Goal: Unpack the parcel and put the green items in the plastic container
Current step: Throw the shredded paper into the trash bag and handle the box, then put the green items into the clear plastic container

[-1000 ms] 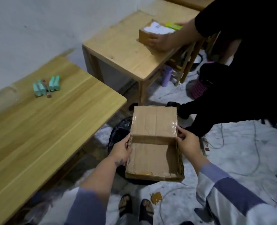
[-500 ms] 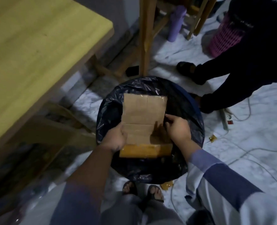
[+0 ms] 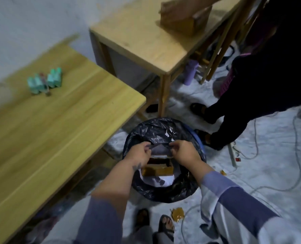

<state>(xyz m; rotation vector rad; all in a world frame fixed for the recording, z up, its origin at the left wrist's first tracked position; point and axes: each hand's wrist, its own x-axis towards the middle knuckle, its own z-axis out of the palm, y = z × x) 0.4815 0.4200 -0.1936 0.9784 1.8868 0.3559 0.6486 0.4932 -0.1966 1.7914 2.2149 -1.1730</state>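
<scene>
Big pale wood worktop (image 3: 58, 134) runs along the wall on the left, w/ a second, smaller worktop (image 3: 146, 44) beyond it at the corner. A second person in dark clothes (image 3: 273, 71) stands on the right, feet on the white floor (image 3: 269, 173), cables trailing around them. A brown cardboard box (image 3: 185, 20) sits on the far worktop, blurred, flap up.

Between the near worktop and that person: a round bin w/ a black bag liner (image 3: 163, 132), just in front of the wearer's sandalled feet. Inside it lies the emptied cardboard parcel (image 3: 157, 170), tilted, on white and grey scraps.

Both arms reach over the bin, striped sleeves pushed back. Left hand (image 3: 139, 154) and right hand (image 3: 186, 153) sit close together above the parcel, each grip pinched on an edge of a thin dark sheet (image 3: 161, 149) stretched between them; prob. a piece of bag or wrap, too dim to say which. Neither hand touches the parcel itself.

The green items (image 3: 44, 81) are well apart from all this, up on the near worktop by the wall: a small cluster of mint-green tubes lying side by side, a little reddish thing among them. A purple bottle (image 3: 190, 72) stands on the floor under the far worktop. An amber scrap of tape (image 3: 178, 213) lies by the right foot.
</scene>
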